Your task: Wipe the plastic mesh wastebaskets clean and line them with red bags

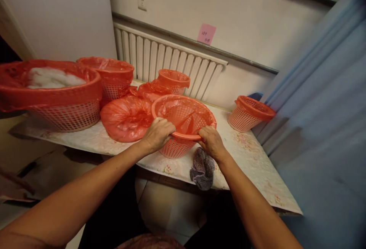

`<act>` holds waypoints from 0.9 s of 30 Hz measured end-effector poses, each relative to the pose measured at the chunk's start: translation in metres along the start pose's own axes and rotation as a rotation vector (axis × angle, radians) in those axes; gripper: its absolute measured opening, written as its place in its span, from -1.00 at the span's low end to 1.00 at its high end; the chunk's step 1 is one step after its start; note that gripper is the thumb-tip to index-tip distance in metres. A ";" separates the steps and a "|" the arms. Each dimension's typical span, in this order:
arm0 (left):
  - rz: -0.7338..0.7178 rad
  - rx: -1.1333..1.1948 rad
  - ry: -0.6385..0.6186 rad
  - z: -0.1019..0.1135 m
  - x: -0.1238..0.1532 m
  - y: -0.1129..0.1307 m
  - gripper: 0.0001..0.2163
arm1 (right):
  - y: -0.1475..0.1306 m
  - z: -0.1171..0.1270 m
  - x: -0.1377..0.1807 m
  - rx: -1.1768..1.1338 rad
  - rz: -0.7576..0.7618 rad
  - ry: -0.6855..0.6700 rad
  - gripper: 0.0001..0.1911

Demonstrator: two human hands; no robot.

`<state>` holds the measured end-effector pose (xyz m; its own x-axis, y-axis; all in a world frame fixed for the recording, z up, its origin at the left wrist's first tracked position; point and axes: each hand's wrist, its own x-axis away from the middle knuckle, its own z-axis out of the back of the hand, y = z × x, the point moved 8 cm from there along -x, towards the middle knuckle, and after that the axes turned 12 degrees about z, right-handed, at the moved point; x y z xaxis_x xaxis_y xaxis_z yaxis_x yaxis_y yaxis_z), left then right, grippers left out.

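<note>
left hand [159, 134] and right hand [211, 141] each gripping near rim of the lined basket [175, 149]; it sits on the table [248, 159], beside red bag bundle [124, 117]. dark cloth [202, 171] lies near right hand.

Basket [175, 149]: coral-pink plastic, lattice walls, round rim, standing mouth up, straight ahead at 12 o'clock. Liner [178, 115]: thin translucent red film, sits inside basket, wrinkled, creased fold toward 4 o'clock, lattice showing through.
</note>
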<state>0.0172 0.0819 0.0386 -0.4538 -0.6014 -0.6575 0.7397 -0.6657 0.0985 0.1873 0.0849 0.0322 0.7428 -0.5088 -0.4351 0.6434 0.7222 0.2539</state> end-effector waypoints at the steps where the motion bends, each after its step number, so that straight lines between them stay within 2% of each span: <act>1: -0.003 0.012 0.001 0.001 0.000 -0.001 -0.85 | -0.002 0.000 -0.001 0.011 -0.006 0.000 -0.75; 5: -0.031 0.032 -0.021 0.001 -0.001 -0.016 -0.80 | -0.020 0.002 -0.009 0.085 -0.068 -0.037 -0.83; 9: -0.061 0.039 -0.093 0.003 -0.002 -0.040 -0.78 | -0.043 0.004 -0.021 0.171 -0.152 -0.078 -0.90; 12: -0.057 0.051 -0.128 0.013 -0.002 -0.049 -0.92 | -0.051 0.002 -0.030 0.182 -0.200 -0.096 -0.89; 13: -0.050 0.057 -0.123 0.018 -0.001 -0.049 -0.88 | -0.052 0.001 -0.032 0.182 -0.216 -0.100 -0.89; 15: -0.037 0.082 -0.099 0.029 0.000 -0.040 -0.62 | -0.051 0.000 -0.035 0.184 -0.242 -0.106 -0.88; 17: -0.044 0.129 -0.070 0.036 0.003 -0.022 -0.51 | -0.050 0.000 -0.036 0.186 -0.253 -0.111 -0.88; 20: -0.051 0.199 -0.064 0.033 0.006 0.010 -0.62 | -0.052 0.002 -0.037 0.181 -0.257 -0.108 -0.87; 22: -0.025 0.184 -0.103 0.020 0.007 0.025 -0.77 | -0.054 0.002 -0.037 0.175 -0.257 -0.101 -0.85; 24: 0.018 0.121 -0.091 0.007 0.007 0.032 -0.87 | -0.057 0.003 -0.036 0.167 -0.247 -0.089 -0.83; 27: 0.058 0.042 -0.012 -0.003 0.008 0.031 -0.76 | -0.059 0.005 -0.034 0.127 -0.215 -0.061 -0.76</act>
<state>0.0384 0.0581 0.0343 -0.4171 -0.6444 -0.6409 0.7436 -0.6475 0.1671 0.1255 0.0575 0.0360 0.5937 -0.6745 -0.4388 0.8031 0.5315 0.2696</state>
